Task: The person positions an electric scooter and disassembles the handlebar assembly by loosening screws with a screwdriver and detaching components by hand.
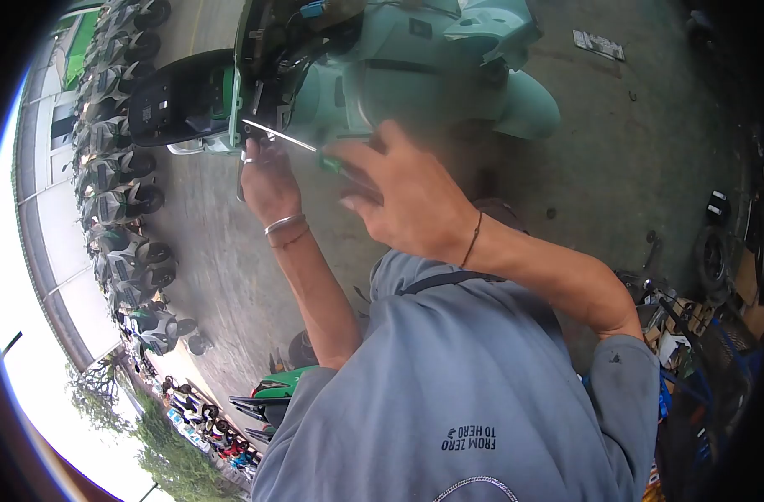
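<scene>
My right hand point(411, 197) is closed around the green handle of a screwdriver point(286, 137). Its long metal shaft points left, and the tip lies over the dark, opened part of a mint-green scooter point(315, 100). My left hand point(269, 180), wearing a ring and a metal bangle, is raised to the scooter just below that tip. Its fingers are curled by the lower end of a narrow light-green trim strip point(235, 100); what they pinch is hidden. The scooter's black seat point(181, 99) sits left of the strip.
A long row of parked scooters point(118, 151) lines the left side. At the lower left stands a green-and-black vehicle part point(277, 385). A flat plate point(599, 44) lies on the concrete floor at the upper right. A tyre point(713, 255) and clutter are at the right.
</scene>
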Demonstrator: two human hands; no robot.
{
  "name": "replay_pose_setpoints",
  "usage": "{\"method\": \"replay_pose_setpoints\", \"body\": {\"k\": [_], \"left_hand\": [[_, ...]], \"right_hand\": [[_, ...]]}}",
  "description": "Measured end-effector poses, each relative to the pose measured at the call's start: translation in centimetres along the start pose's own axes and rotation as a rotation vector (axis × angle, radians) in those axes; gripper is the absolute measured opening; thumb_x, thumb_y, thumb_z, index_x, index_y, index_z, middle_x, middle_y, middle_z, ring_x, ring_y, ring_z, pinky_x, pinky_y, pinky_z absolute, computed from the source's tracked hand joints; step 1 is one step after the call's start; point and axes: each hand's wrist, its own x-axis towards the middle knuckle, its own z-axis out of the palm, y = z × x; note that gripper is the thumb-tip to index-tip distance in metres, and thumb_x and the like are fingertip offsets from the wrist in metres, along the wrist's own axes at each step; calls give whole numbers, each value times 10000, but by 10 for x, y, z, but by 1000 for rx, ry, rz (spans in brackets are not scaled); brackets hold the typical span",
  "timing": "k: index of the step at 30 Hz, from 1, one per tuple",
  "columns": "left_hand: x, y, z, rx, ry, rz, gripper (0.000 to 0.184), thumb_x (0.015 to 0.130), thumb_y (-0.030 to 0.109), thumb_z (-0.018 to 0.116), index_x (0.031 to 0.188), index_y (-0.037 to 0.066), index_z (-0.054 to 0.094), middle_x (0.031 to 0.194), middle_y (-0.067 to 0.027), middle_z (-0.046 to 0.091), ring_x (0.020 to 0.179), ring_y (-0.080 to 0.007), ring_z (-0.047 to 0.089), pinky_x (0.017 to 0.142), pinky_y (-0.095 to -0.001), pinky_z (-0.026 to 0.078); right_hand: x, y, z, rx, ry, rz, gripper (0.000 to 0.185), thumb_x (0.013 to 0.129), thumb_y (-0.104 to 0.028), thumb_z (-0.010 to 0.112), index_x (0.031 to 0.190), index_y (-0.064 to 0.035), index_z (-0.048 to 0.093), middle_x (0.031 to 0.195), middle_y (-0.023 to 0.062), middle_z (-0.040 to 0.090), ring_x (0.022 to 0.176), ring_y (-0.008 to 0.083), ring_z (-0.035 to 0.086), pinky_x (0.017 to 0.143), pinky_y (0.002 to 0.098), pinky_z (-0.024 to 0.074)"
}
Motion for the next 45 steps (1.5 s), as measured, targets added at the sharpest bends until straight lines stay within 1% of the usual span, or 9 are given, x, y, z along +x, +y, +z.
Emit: {"method": "replay_pose_setpoints", "body": {"k": [3,5,12,19,22,27,33,41,45], "left_hand": [[10,-2,-4,97,29,48,176,998,181,575,970,7,579,830,-50,573,712,-142,527,578,-262,413],[10,-1,6,164,92,115,172,1006,178,557,930,25,550,774,-35,538,657,-125,490,537,-241,389],[22,2,3,-76,56,-78,192,1022,194,532,850,108,526,677,60,421,556,-61,376,471,-225,308],[21,-3,19,-164,49,-61,210,1015,193,535,813,134,536,620,74,386,524,-50,357,447,-229,277],[24,-2,21,-201,66,-55,279,1020,210,517,750,148,486,598,75,363,499,-57,345,409,-236,253],[29,-1,33,-230,202,-55,225,993,204,540,779,152,493,572,70,297,433,-77,292,391,-253,233],[28,4,35,-311,269,-95,165,973,149,572,815,117,538,565,76,286,441,-53,224,399,-238,181],[37,2,39,-386,365,-65,203,907,78,619,745,112,500,559,65,313,413,-67,255,382,-258,189],[41,2,47,-438,409,-56,124,893,70,623,800,101,547,564,70,297,412,-65,247,388,-258,191]], "right_hand": [[21,2,-3,365,12,205,317,883,-132,581,1140,53,597,1055,253,607,792,374,667,738,443,542],[51,-5,-34,625,-467,631,308,902,-204,617,1133,-1,621,867,193,659,734,297,641,683,423,516],[54,-14,-15,-273,-273,53,406,827,-251,648,1113,33,602,1060,237,670,905,380,668,794,463,514],[114,5,-6,224,-703,403,382,883,-310,604,1062,23,658,1030,208,659,1014,352,647,878,414,503],[146,31,25,271,-714,345,316,853,-226,570,920,59,688,898,142,654,771,237,594,659,403,471],[164,34,29,109,-818,124,310,959,-239,523,912,-11,728,806,118,686,746,257,644,686,365,509],[161,5,14,90,-701,410,223,810,-228,718,845,-9,727,676,63,625,624,171,584,574,344,463],[176,-8,15,502,-836,634,306,962,-156,553,1105,110,604,986,183,691,786,274,714,686,372,598],[184,-11,16,347,-865,520,307,905,-168,645,1047,104,645,893,150,704,735,218,696,657,334,580]]}}
